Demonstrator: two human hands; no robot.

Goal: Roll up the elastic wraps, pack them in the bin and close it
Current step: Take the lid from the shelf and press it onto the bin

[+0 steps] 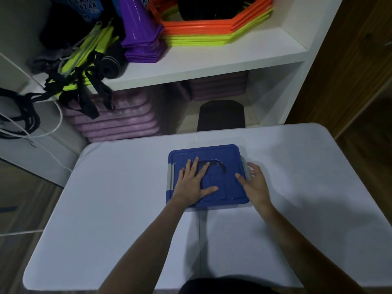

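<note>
Both forearms reach up from the bottom of the frame over the pale desk [106, 219] to the blue bin [230, 158] at centre, its lid on. Left hand [192, 182] lies flat on the lid, fingers straight and spread. Right hand [255, 182] curls round the grey latch [246, 166] on the bin's right edge, thumb on the lid
</note>
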